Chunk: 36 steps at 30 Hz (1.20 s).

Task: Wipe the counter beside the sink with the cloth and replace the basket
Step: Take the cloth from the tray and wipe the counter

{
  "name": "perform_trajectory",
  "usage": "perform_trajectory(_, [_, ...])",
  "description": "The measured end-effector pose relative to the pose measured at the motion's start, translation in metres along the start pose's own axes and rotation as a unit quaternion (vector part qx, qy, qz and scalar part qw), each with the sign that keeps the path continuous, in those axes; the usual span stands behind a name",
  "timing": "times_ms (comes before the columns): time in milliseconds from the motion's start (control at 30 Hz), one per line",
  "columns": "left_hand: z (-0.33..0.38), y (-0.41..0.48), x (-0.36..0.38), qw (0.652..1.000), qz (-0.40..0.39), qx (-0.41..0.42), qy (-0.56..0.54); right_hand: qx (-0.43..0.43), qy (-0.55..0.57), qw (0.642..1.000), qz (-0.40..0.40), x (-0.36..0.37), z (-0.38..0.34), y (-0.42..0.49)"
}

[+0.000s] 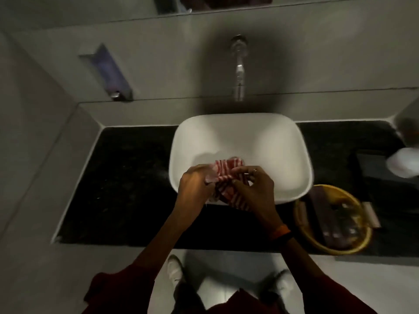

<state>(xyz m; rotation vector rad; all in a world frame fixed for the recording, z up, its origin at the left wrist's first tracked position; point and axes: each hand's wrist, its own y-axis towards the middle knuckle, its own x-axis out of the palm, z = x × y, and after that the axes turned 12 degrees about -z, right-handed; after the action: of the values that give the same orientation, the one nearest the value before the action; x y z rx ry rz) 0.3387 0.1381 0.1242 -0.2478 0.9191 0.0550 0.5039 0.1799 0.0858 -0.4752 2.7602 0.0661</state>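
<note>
Both my hands hold a bunched red-and-white striped cloth [226,169] over the front rim of the white sink [240,134]. My left hand [195,184] grips its left side and my right hand [254,189] grips its right side; a ring shows on one finger. A yellow round basket [303,225] with several dark items in it sits on the black counter [122,177], right of the sink near the front edge. Left of the sink the counter is bare.
A chrome tap [239,69] comes out of the wall above the sink. A soap dispenser [108,73] hangs on the wall at the left. A dark box [371,164] and a blurred white object [403,164] stand at the far right.
</note>
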Motion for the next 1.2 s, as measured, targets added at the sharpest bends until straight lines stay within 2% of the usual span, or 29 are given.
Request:
perform_trajectory(200, [-0.164, -0.060, -0.079, 0.994, -0.027, -0.055, -0.090, -0.047, 0.013, 0.996, -0.072, 0.172, -0.037, -0.030])
perform_trajectory(300, [-0.220, -0.076, -0.082, 0.994, -0.049, -0.061, -0.070, -0.038, 0.008, 0.997, -0.068, 0.229, -0.033, -0.046])
perform_trajectory(400, [-0.257, -0.080, -0.062, 0.992, -0.097, -0.046, -0.060, 0.015, -0.031, 0.999, -0.032, 0.259, -0.013, -0.051])
perform_trajectory(500, [-0.285, -0.071, -0.035, 0.987, -0.154, 0.022, -0.029, 0.095, -0.106, 0.990, 0.002, 0.270, 0.008, -0.053])
perform_trajectory(600, [-0.313, -0.064, -0.016, 0.960, -0.241, 0.037, 0.140, 0.184, -0.256, 0.948, 0.041, 0.280, 0.016, -0.055])
perform_trajectory(700, [-0.335, -0.067, -0.011, 0.954, -0.229, 0.046, 0.191, 0.179, -0.342, 0.921, 0.043, 0.300, 0.010, -0.055])
perform_trajectory(867, [-0.360, -0.058, -0.009, 0.959, -0.185, 0.014, 0.213, 0.289, -0.303, 0.907, -0.055, 0.363, 0.007, -0.041])
perform_trajectory(967, [-0.369, -0.047, -0.008, 0.956, -0.193, -0.003, 0.222, 0.322, -0.313, 0.892, -0.054, 0.385, 0.017, -0.019])
perform_trajectory(1067, [-0.379, -0.044, -0.001, 0.960, -0.184, -0.001, 0.210, 0.275, -0.360, 0.891, -0.014, 0.390, 0.030, 0.002])
perform_trajectory(1200, [-0.385, -0.043, 0.007, 0.964, -0.177, 0.003, 0.200, 0.224, -0.379, 0.898, -0.023, 0.382, 0.050, 0.033])
